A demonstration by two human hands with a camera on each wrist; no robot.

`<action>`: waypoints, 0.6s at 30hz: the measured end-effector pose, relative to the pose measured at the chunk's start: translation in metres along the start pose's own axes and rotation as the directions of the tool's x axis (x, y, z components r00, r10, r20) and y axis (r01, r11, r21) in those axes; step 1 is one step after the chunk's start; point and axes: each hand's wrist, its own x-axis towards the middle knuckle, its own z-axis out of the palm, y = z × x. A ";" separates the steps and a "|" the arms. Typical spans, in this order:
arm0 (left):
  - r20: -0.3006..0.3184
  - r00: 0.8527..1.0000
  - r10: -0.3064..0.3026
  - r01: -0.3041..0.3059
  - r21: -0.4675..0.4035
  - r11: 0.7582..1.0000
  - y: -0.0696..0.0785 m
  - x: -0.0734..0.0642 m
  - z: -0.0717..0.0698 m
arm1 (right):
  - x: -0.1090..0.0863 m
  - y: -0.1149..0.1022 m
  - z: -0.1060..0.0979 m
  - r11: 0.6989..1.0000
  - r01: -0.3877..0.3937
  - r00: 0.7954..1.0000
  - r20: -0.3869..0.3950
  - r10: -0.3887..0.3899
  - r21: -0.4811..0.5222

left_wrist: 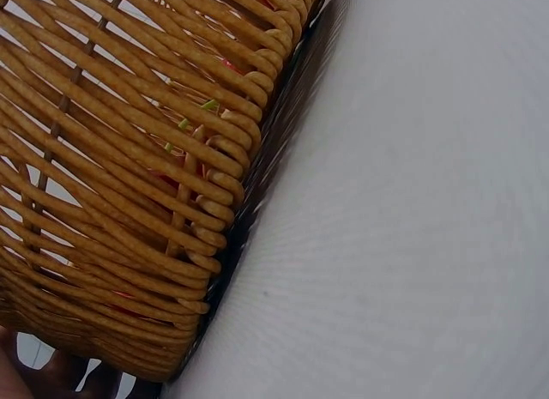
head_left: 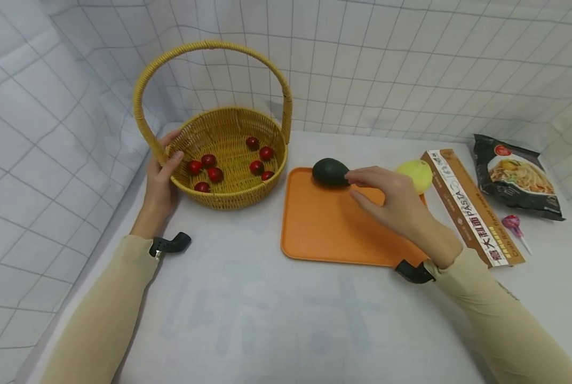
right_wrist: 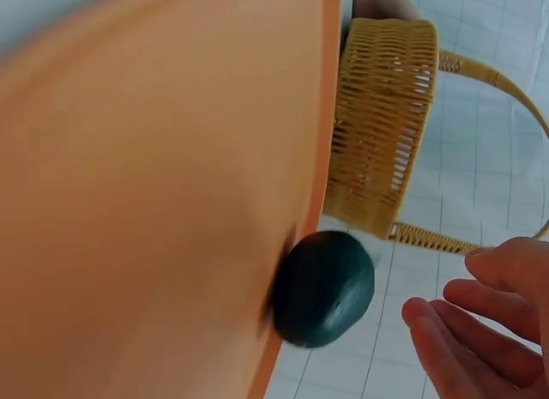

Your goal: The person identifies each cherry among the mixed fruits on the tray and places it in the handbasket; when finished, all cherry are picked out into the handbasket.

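Observation:
At the basket's left side, my left hand (head_left: 160,178) holds the yellow wicker basket (head_left: 228,200), its thumb over the rim and its fingers round the outside. Several small red fruits (head_left: 215,174) lie inside; the left wrist view shows bits of red and green through the weave (left_wrist: 111,219). An avocado-shaped dark green fruit (head_left: 329,173) rests at the back left of the orange tray (head_left: 315,229). Just right of it hovers my right hand (head_left: 394,197), fingers loosely bent. In the right wrist view, a gap separates those fingers (right_wrist: 433,330) from the dark fruit (right_wrist: 324,287).
Behind my right hand, a yellow-green fruit (head_left: 416,173) sits at the tray's back right corner. A long pasta box (head_left: 473,208), a black noodle packet (head_left: 516,176) and a pink lollipop (head_left: 513,224) lie to the right. The basket's tall handle (head_left: 214,45) arches upward.

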 end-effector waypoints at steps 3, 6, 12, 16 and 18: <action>0.008 1.000 -0.004 0.003 0.014 1.000 -0.001 0.000 0.001 | -0.018 0.003 -0.012 0.996 -0.048 0.999 -0.004 0.048 -0.069; 0.011 1.000 -0.008 0.008 0.018 1.000 -0.001 0.000 0.002 | -0.034 0.005 -0.025 0.988 -0.093 0.996 -0.011 0.092 -0.125; 0.000 1.000 -0.012 0.012 0.017 1.000 0.001 -0.002 0.002 | -0.062 0.015 -0.048 0.968 -0.159 0.987 -0.035 0.155 -0.196; 0.001 1.000 -0.016 0.016 0.020 1.000 0.003 -0.003 0.001 | -0.079 0.022 -0.059 0.955 -0.185 0.983 -0.053 0.177 -0.231; 0.005 1.000 -0.015 0.015 0.018 1.000 0.004 -0.003 0.001 | -0.084 0.024 -0.064 0.952 -0.174 0.985 -0.052 0.166 -0.252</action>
